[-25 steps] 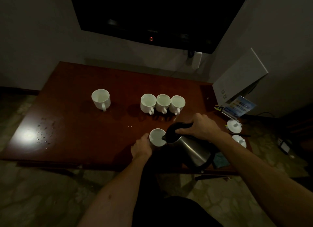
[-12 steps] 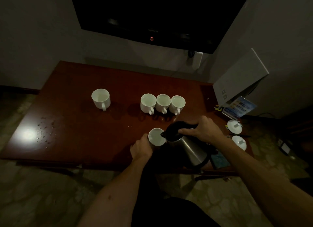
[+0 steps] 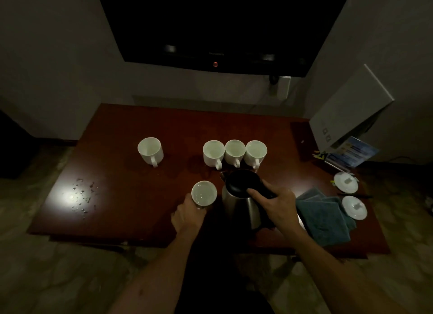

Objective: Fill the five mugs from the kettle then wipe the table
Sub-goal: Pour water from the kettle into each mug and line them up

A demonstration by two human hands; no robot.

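A: Where is the kettle (image 3: 243, 203) now?

B: It stands upright at the near middle of the table (image 3: 131, 192). The right hand (image 3: 277, 204) grips its black handle. The left hand (image 3: 188, 216) holds the near mug (image 3: 203, 194), just beside the kettle at its 9 o'clock.

A: And the other mugs?

B: A row of three mugs (image 3: 234, 153) stands at 12 o'clock from the kettle, touching each other. A single mug (image 3: 150, 151) stands apart at 10 o'clock; I think it is still to be filled.

A: How to pour well?

B: Bring the spout over the middle of the rim, tilt slowly, and keep one hand on the mug so it does not slide.

A: Is there enough room?

B: The near mug and the kettle are close to the near edge. The folded cloth (image 3: 324, 216) lies at 3 o'clock, near the right elbow's path. The left side is open, with water drops (image 3: 82, 196) at 9 o'clock for wiping later.
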